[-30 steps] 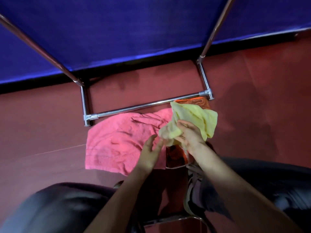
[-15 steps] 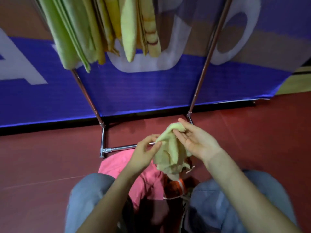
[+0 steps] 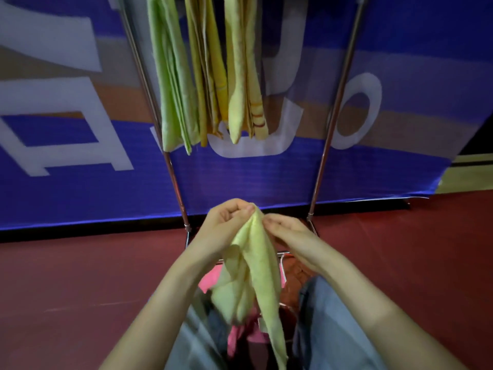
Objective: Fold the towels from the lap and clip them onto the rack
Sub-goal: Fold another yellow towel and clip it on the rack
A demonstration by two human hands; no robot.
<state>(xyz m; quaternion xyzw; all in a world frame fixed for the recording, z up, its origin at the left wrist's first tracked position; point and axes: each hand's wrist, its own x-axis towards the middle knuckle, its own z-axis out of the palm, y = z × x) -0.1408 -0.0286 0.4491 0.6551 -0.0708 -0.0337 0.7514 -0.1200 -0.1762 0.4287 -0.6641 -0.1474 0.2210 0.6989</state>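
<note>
Towel (image 3: 257,265), yellow: pinched by left hand (image 3: 226,224), right hand (image 3: 289,233) | rack (image 3: 328,140): hung towels (image 3: 210,76), count unclear

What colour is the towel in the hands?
The towel is pale yellow, clearest in the head view.

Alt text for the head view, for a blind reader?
The left hand and right hand pinch the top of a pale yellow towel hanging over the lap. Folded green and yellow towels hang on a metal rack ahead.
</note>
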